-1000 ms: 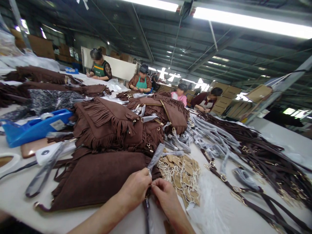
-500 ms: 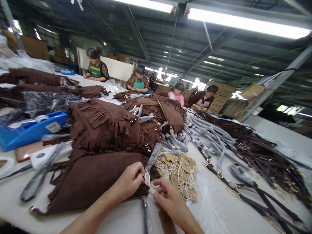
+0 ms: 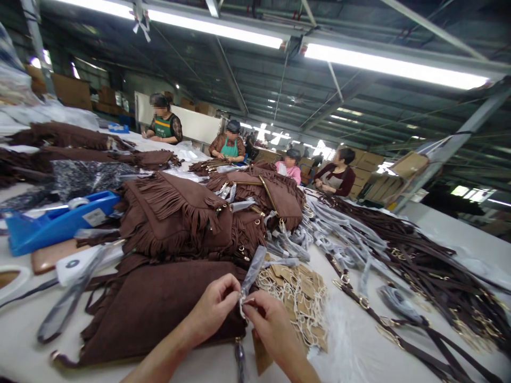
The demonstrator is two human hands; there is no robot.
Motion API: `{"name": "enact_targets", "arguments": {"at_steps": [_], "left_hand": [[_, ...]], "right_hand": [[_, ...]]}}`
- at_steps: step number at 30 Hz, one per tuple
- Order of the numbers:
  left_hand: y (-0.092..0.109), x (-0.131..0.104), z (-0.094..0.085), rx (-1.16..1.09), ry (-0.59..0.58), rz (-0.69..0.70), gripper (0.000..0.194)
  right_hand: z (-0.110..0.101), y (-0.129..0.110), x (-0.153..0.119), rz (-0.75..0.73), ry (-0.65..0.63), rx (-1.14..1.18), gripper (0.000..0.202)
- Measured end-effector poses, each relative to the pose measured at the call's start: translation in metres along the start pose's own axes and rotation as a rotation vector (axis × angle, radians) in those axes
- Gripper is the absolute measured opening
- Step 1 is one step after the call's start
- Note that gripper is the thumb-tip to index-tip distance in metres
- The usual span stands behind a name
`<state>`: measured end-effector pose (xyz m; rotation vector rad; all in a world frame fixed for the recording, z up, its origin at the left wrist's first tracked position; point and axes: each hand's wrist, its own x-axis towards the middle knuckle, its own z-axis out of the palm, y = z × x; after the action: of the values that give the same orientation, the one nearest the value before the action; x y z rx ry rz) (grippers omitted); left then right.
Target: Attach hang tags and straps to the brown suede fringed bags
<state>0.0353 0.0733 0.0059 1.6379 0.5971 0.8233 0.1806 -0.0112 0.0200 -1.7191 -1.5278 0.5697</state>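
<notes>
A brown suede bag lies flat on the table in front of me. At its right corner, my left hand pinches close to a metal ring and a plastic-wrapped strap end. My right hand is closed just beside it, thumb and fingers together at the same fitting; what lies between its fingertips is too small to name. Under my right hand hangs a brown card tag. A pile of brown tags with white strings lies to the right of the hands.
Fringed brown bags are heaped behind. A blue tape dispenser and a phone-like pinkish object are at left. Dark straps with gold buckles spread over the right side. Several people sit at the table's far side.
My right hand has moved left and up to meet my left hand at the ring, and its fingers have closed. The card tag hangs more visibly. The camera view has shifted slightly.
</notes>
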Motion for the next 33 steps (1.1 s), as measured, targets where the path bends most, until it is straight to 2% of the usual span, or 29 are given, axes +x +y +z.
{"name": "enact_targets", "arguments": {"at_steps": [5,12,20,25,28,33], "left_hand": [[-0.007,-0.001,0.004,-0.043,-0.023,-0.081,0.016],[-0.009,-0.004,0.013,0.097,-0.014,-0.099,0.01],[-0.009,-0.001,0.019,0.116,0.0,-0.115,0.012],[-0.011,-0.001,0.016,0.054,0.015,-0.126,0.01],[-0.009,0.0,0.016,-0.035,-0.008,-0.152,0.006],[-0.003,0.003,0.012,-0.238,-0.086,-0.222,0.01]], "right_hand": [[-0.001,0.007,0.004,0.022,-0.023,0.088,0.021],[0.002,0.02,0.005,0.074,0.023,0.226,0.024],[0.002,0.009,0.002,0.05,0.075,0.13,0.026],[-0.001,0.019,0.0,0.072,0.071,0.1,0.026],[0.0,0.025,-0.001,0.079,0.029,0.089,0.025],[-0.001,0.023,-0.004,0.092,-0.138,0.177,0.023]]}}
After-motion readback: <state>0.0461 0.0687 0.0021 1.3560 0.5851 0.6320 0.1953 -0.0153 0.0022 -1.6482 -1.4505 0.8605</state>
